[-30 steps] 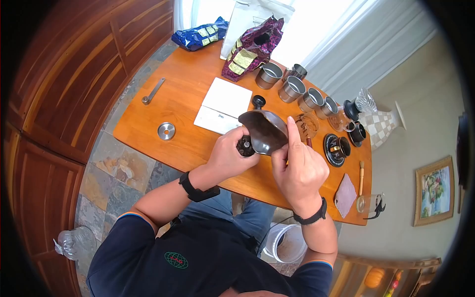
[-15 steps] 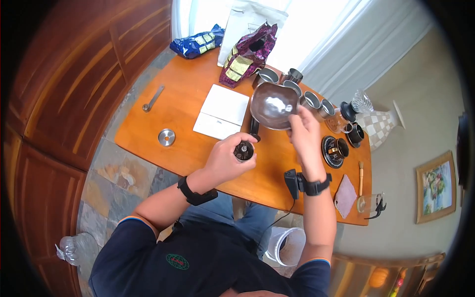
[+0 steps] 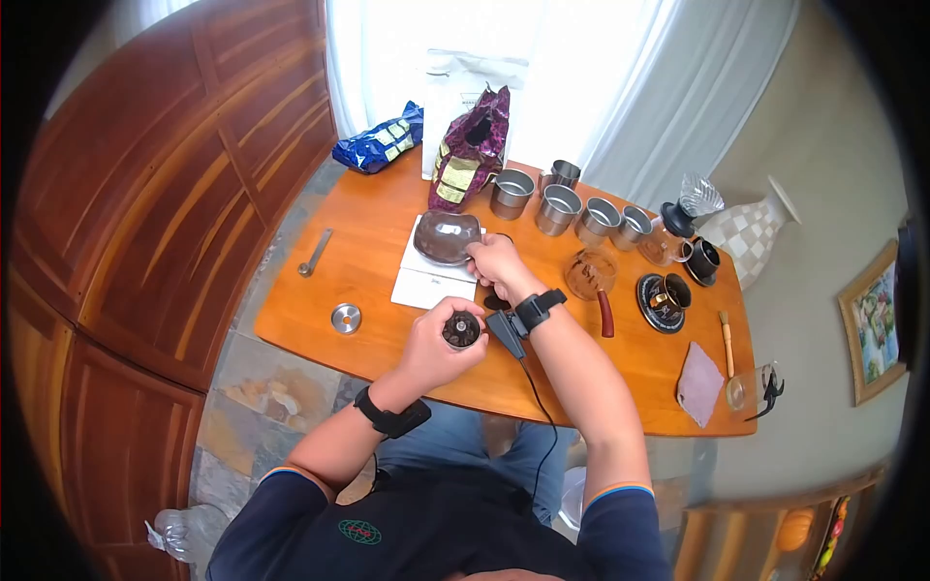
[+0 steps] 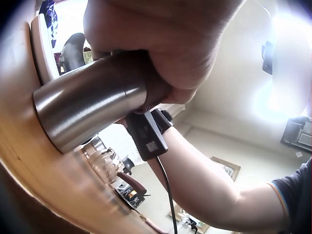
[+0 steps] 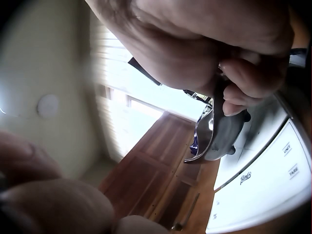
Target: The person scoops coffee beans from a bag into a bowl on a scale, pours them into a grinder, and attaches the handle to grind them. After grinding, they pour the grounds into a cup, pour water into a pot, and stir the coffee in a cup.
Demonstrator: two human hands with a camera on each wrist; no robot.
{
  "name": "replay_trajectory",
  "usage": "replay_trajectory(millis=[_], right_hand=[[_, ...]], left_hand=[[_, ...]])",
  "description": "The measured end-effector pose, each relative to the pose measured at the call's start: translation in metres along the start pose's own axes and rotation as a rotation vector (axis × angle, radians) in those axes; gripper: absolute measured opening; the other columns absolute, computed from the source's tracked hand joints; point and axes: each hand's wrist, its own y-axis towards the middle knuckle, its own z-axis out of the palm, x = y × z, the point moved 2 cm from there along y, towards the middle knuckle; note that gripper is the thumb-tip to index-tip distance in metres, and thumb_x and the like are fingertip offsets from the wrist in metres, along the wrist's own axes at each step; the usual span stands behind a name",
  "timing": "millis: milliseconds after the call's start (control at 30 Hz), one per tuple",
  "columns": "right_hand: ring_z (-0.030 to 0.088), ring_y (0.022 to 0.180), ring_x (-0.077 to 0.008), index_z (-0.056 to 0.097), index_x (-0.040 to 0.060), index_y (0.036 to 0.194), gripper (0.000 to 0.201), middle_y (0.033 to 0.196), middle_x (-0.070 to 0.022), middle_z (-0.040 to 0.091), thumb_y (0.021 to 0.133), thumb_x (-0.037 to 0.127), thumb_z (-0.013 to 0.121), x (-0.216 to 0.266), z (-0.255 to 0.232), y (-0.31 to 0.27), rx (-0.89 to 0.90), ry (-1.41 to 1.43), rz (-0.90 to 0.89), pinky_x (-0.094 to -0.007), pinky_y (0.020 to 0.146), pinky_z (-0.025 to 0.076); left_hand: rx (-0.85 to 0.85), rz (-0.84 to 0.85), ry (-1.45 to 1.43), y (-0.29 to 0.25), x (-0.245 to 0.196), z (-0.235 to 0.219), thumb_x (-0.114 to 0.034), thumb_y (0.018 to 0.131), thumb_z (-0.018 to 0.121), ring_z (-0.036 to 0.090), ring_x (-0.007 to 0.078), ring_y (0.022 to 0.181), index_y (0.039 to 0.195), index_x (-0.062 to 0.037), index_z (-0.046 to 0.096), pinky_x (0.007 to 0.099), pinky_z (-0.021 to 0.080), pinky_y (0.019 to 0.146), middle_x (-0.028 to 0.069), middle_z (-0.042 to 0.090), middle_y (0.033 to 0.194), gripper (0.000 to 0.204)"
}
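So the right hand (image 3: 497, 259) has its fingers pinched on the near right part of the rim of a dark dish (image 3: 445, 238), with the rest of the dish sticking out past the fingertips, towards the left edge of the bench (image 3: 300, 310). It sits over the back half of the white scale (image 3: 433, 290), and I can't tell if its little feet are touching. The left hand (image 3: 436, 341) has its fingers wrapped around a steel cylinder (image 4: 90, 105), gripping the upper part, near the bench's front edge. Room-wise, the left side is pretty roomy: bare wood runs from the scale out to a metal lever (image 3: 316, 252) by the left edge, and a steel ring (image 3: 346, 319) lies near the front left. The back is tighter, with a purple bag (image 3: 467, 155) just behind the dish and metal cups (image 3: 559, 210) lined up towards the back right. Right of the right forearm there's a glass pot (image 3: 590, 273), its red handle pointing at the front edge, then a pink cloth (image 3: 699, 384) near the front right corner.
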Motion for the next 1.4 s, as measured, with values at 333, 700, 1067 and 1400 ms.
replay_trajectory(millis=[333, 700, 1067, 1400], right_hand=[[0.051, 0.051, -0.0086, 0.063, -0.0017, 0.110, 0.034, 0.076, -0.0053, 0.065, 0.105, 0.031, 0.058, 0.012, -0.013, -0.034, 0.000, 0.027, -0.060, -0.0240, 0.042, 0.037], [0.048, 0.054, -0.0032, 0.054, -0.0007, 0.140, 0.041, 0.074, -0.0005, 0.063, 0.105, 0.020, 0.061, -0.038, -0.057, -0.201, -0.256, 0.262, -0.273, -0.0187, 0.050, 0.035], [0.050, 0.062, -0.0023, 0.064, 0.0006, 0.129, 0.028, 0.075, 0.0026, 0.061, 0.105, 0.015, 0.061, -0.126, -0.065, -0.210, -0.300, 0.116, -0.283, -0.0185, 0.055, 0.037], [0.052, 0.067, -0.0019, 0.067, -0.0001, 0.123, 0.023, 0.080, 0.0035, 0.062, 0.104, 0.013, 0.062, -0.130, -0.070, -0.219, -0.325, 0.231, -0.336, -0.0178, 0.060, 0.040]], left_hand=[[0.056, -0.031, -0.045, -0.002, 0.006, -0.003, 0.000, 0.085, 0.075, 0.064, 0.0057, 0.074, 0.108, -0.0042, 0.061, 0.0228, 0.053, 0.064, 0.0015, 0.069, 0.094, 0.027], [0.061, -0.021, -0.020, 0.007, 0.002, 0.011, -0.001, 0.082, 0.077, 0.066, 0.0065, 0.086, 0.104, -0.0057, 0.066, 0.0247, 0.055, 0.078, 0.0020, 0.070, 0.093, 0.026], [-0.013, 0.020, -0.025, -0.008, -0.002, 0.047, -0.004, 0.082, 0.082, 0.065, 0.0067, 0.088, 0.114, -0.0046, 0.063, 0.0241, 0.054, 0.079, 0.0030, 0.069, 0.097, 0.037], [0.000, 0.195, 0.270, -0.026, -0.007, 0.018, -0.023, 0.066, 0.099, 0.055, 0.0261, 0.128, 0.146, -0.0011, 0.045, 0.0371, 0.045, 0.108, 0.0149, 0.054, 0.139, 0.098]])
